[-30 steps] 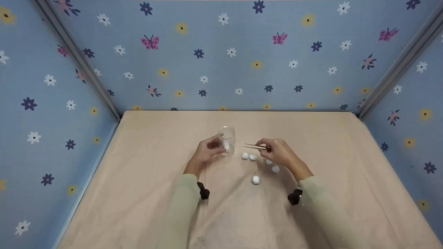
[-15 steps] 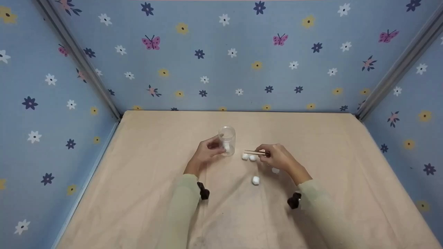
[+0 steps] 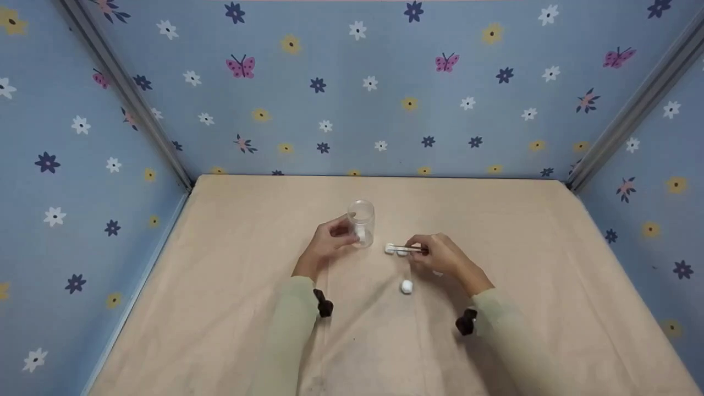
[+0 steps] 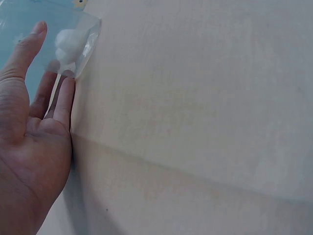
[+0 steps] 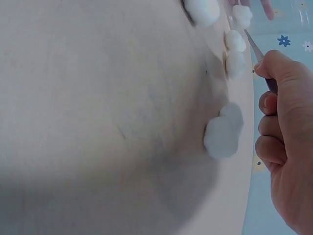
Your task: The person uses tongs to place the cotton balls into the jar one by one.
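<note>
Upright on the table, a clear plastic jar (image 3: 361,223) is gripped by my left hand (image 3: 328,246), thumb on the near side. White cotton balls (image 4: 69,46) show through its wall in the left wrist view. My right hand (image 3: 448,256) pinches metal tweezers (image 3: 408,249) with a dark grip, points to the left. In the head view the tips overlap two neighbouring cotton balls (image 3: 389,249); whether they touch them I cannot tell. In the right wrist view the tweezers (image 5: 254,47) lie beside that pair of cotton balls (image 5: 235,63).
A single cotton ball (image 3: 406,286) lies nearer to me. Two more cotton balls (image 5: 222,137) sit beneath the right hand, mostly hidden in the head view. A cream cloth (image 3: 247,231) covers the table, and blue patterned walls (image 3: 352,110) enclose its back and sides.
My right hand has come nearer and lower, carrying the tweezers from above the cotton balls down over the pair. The left hand and jar have stayed in place.
</note>
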### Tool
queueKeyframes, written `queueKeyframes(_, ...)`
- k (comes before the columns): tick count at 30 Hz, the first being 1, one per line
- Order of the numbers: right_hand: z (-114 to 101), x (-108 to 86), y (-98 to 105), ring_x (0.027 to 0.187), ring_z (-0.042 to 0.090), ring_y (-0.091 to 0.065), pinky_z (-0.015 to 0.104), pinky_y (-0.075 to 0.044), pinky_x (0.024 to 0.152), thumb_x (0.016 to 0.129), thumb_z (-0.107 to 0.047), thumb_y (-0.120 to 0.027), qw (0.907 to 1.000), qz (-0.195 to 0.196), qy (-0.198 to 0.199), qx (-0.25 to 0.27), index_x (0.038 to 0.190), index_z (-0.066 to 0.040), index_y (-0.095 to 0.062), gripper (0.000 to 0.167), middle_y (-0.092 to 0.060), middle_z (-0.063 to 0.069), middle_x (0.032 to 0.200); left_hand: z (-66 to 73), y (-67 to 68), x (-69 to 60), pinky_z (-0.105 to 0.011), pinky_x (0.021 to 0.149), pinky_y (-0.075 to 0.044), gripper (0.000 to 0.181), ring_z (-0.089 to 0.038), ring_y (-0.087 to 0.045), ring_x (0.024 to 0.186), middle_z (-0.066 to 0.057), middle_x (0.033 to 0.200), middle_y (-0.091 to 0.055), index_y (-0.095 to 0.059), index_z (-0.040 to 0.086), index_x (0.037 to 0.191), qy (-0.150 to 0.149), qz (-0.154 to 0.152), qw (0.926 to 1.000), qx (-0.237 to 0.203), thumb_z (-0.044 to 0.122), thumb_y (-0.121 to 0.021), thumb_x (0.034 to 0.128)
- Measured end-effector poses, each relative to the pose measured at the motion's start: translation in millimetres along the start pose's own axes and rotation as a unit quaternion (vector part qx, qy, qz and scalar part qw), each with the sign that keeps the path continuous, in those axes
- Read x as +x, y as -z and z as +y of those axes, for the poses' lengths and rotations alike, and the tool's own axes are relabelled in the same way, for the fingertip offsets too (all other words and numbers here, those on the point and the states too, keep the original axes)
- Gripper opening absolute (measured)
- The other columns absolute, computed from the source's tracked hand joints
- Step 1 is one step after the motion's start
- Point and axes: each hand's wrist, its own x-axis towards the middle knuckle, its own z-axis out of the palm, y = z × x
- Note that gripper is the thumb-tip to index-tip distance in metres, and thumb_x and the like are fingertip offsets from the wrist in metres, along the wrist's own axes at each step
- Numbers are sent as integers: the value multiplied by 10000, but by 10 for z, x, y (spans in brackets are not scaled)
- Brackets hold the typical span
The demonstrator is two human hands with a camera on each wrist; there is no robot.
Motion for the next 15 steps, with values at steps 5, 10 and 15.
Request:
queueKeyframes(5, 6, 9, -11, 682, 103, -505, 252, -407, 620, 1051, -142, -767, 9999, -101, -131, 29, 1246, -127, -829, 205, -731, 44, 836, -5, -1, 15, -426, 1256, -555, 693, -359, -646, 1467, -214, 1571, -667, -518, 119, 1693, 20, 2, 10000, -11, 50, -781, 1055)
queueKeyframes(10, 8, 3, -16, 697, 111, -508, 260, -404, 630, 1057, -160, -777, 9997, -136, -207, 57, 1242, -120, -829, 197, -731, 46, 849, -10, 2, 25, -391, 1229, -565, 680, -375, -651, 1456, -240, 1567, -668, -531, 96, 1680, -62, 20, 10000, -10, 36, -780, 1050)
queueKeyframes(15, 3, -3, -26, 729, 125, -535, 278, -431, 653, 1063, -161, -765, 9990, -189, -370, 138, 1260, -128, -824, 207, -748, 48, 897, -17, 5, 18, -383, 1231, -562, 696, -371, -646, 1468, -235, 1599, -652, -523, 102, 1687, -53, -14, 10000, -2, 22, -780, 1046)
